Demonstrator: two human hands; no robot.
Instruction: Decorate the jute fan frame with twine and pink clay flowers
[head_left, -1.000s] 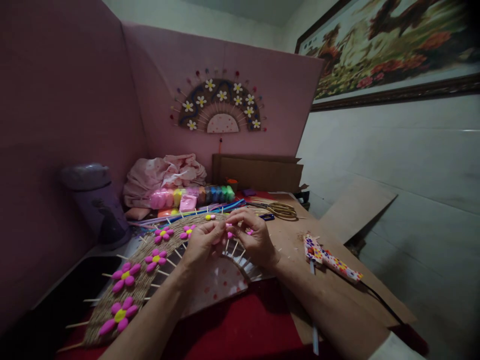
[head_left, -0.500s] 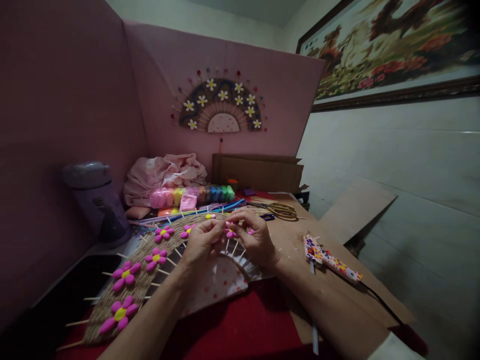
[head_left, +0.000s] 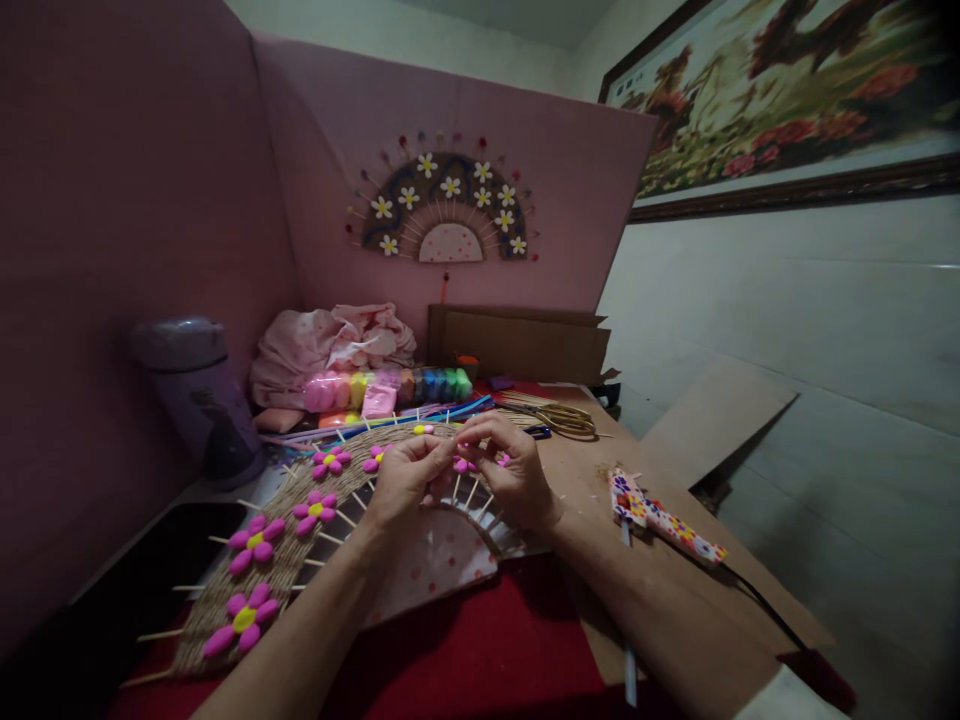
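Observation:
Above the middle of a flower-decorated fan, my left hand [head_left: 409, 478] and my right hand [head_left: 516, 478] meet with thumbs and fingertips pinched together. Whatever lies between the fingertips is too small and covered to name. The fan [head_left: 211, 598] has an arched band of brown twine with thin wooden sticks poking out. Pink clay flowers [head_left: 244, 619] with yellow centres run along it. One flower at the top [head_left: 424, 430] shows a yellow centre with little pink around it. A pale polka-dot half-circle [head_left: 450, 565] forms the fan's base, partly behind my left wrist.
A flowered glue gun [head_left: 679, 530] with its cord lies on brown cardboard at right. Gold-handled scissors [head_left: 566, 420] rest behind my right hand. Packs of coloured clay [head_left: 337, 390], pink cloth [head_left: 307, 350] and a purple tumbler [head_left: 199, 410] stand behind. Another fan [head_left: 450, 242] hangs on the panel.
The view has shifted slightly, so the fan and background sit a little differently. Both hands keep their pinched pose at the same place, with only tiny finger movement.

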